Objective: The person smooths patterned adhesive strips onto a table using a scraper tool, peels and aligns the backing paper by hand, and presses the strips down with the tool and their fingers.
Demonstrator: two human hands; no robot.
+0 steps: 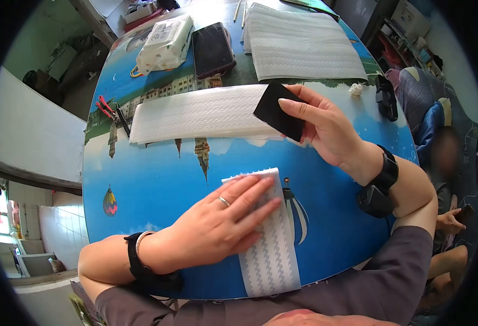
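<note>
My left hand lies with its fingers stretched out over the top part of a white patterned strip, which runs down toward the table's near edge. The strip has rows of grey wavy marks, and its upper end is partly hidden under my fingers. Raised over the table, my right hand grips a flat black rectangular piece between thumb and fingers. What the black piece is made of I cannot tell. Just behind it lies a long stack of white patterned strips.
Toward the back are a wipes pack, a black phone and a large stack of white sheets. Red-handled scissors lie at left. A small white clump and a black object lie at right. Another person sits at far right.
</note>
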